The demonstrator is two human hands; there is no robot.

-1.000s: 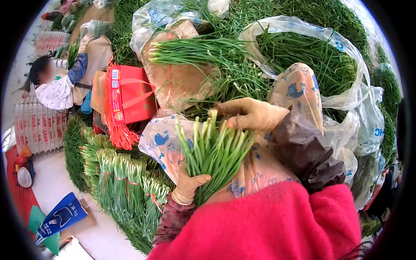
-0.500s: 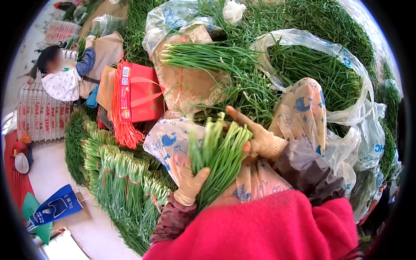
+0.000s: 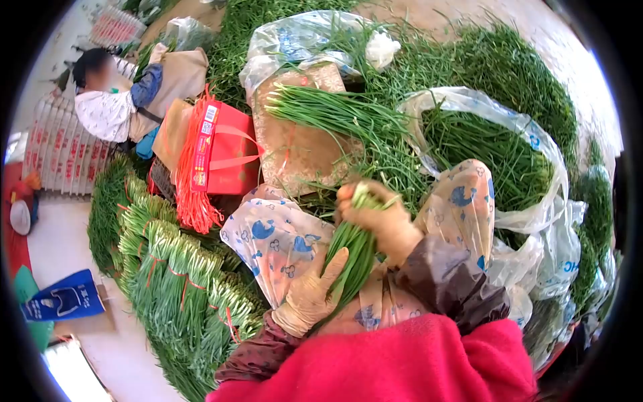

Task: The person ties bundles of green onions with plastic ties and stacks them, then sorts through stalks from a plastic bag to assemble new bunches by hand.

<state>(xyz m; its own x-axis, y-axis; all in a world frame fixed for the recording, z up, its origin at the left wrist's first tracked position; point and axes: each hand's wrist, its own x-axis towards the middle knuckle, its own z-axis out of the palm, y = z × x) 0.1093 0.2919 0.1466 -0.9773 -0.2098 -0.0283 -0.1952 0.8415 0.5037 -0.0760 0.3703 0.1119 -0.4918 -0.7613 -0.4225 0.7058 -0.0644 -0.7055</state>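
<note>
A bunch of green garlic chives (image 3: 352,253) stands over my lap, pale ends upward. My right hand (image 3: 384,226), in a pale glove, is wrapped round the bunch near its top and slightly blurred. Lower down, my left hand (image 3: 309,295), gloved too, holds the bunch with its thumb along the near side; its other fingers are partly hidden. Beyond my hands, a loose bundle of chives (image 3: 335,110) lies on a patterned board (image 3: 305,157). Patterned plastic (image 3: 271,231) covers my knees.
Tied chive bunches (image 3: 177,281) are piled at left. Beside the board stands a red bag (image 3: 234,151) with orange-red ties (image 3: 194,208). An open plastic bag (image 3: 536,208) of chives sits at right. Another person (image 3: 107,110) works at upper left, near stacked crates (image 3: 63,147).
My right hand has moved left and closed round the top of the bunch, whose stalks are now gathered tighter. The camera view has shifted slightly.
</note>
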